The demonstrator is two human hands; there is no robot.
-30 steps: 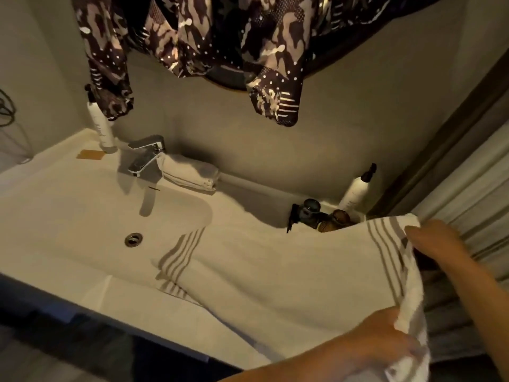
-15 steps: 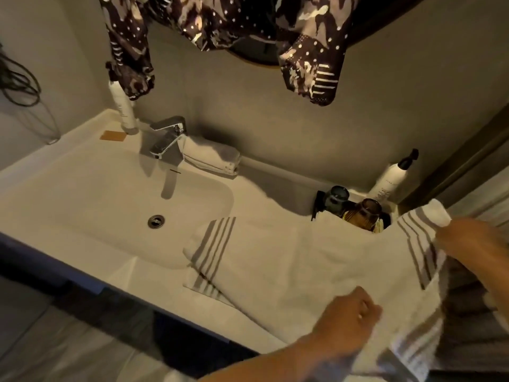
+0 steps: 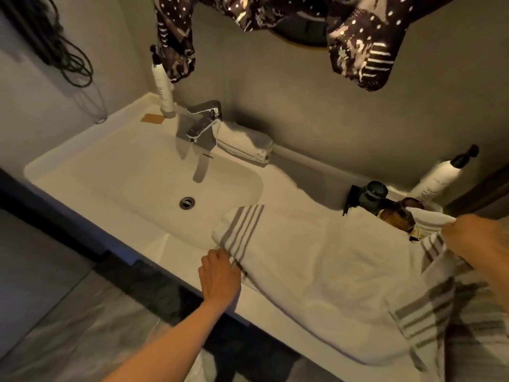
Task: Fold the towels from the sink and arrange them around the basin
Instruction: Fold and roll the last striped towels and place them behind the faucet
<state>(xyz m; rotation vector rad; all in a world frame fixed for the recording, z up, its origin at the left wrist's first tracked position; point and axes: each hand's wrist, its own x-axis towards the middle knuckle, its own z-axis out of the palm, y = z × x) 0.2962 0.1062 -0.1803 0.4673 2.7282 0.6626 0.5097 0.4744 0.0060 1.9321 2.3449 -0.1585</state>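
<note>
in the head view, a large white towel (image 3: 316, 271) with grey stripes is laid across the counter (image 3: 176, 252) beside the basin (image 3: 154, 188), one striped end lapping over the basin's rim. that end is met by the left hand (image 3: 220, 279), whose fingers are curled at the near corner; whether the cloth is actually pinched cannot be told, as the fingertips are hidden under the edge. the opposite end is gripped by the right hand (image 3: 479, 238), fingers closed on the far corner, which is lifted off the counter. below that grip, the rest of the striped end hangs over the counter's front edge. just behind the right-hand grip, some jars (image 3: 385, 199) and a pump bottle (image 3: 438, 180) are nearly touched by the cloth. well beyond the left-hand grip, a folded towel (image 3: 245, 142) is already set beside the tap (image 3: 203, 119).

the step in hand is judged to be a fold end to end. it is best done if both near corners are secured first, the cloth is kept taut between the grips, and the raised end is carried clear of the jars so nothing is knocked.
</note>
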